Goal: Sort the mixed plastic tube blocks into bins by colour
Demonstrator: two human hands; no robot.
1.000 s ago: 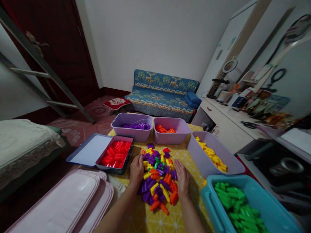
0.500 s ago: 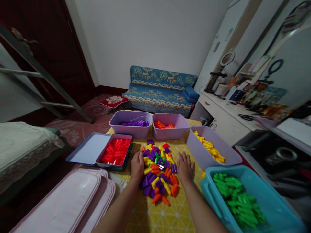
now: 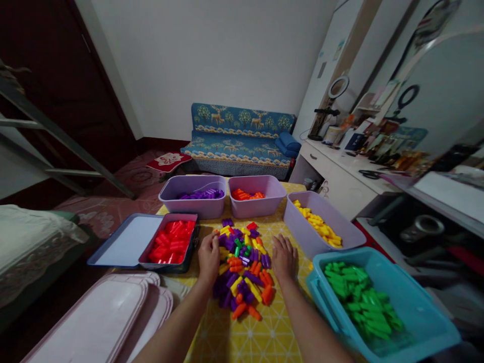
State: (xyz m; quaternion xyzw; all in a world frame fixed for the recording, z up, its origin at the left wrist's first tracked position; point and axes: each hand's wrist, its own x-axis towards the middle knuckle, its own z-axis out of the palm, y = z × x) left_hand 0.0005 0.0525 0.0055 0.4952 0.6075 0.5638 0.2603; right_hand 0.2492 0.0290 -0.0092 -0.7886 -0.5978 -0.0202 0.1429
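Note:
A mixed pile of small plastic pieces (image 3: 242,262) in purple, yellow, orange and green, with a red one at its far edge, lies on the yellow patterned tablecloth (image 3: 251,335). Against the pile's left edge is my left hand (image 3: 208,256), its fingers curled closed. Whatever the fingers may hold is hidden, though a bit of orange shows by the fingertips. My right hand (image 3: 284,256) rests palm down on the cloth just right of the pile. Its fingers are spread, and nothing is in it.
Around the pile stand a purple-piece bin (image 3: 192,205), an orange-piece bin (image 3: 257,205), a yellow-piece bin (image 3: 302,229), a teal tub (image 3: 427,297) of green pieces and a case (image 3: 141,263) of red pieces. Pale lids (image 3: 91,322) are stacked at near left.
The whole view has shifted slightly as my head turned to the right. Both hands keep nearly the same places beside the pile, and the pile looks unchanged.

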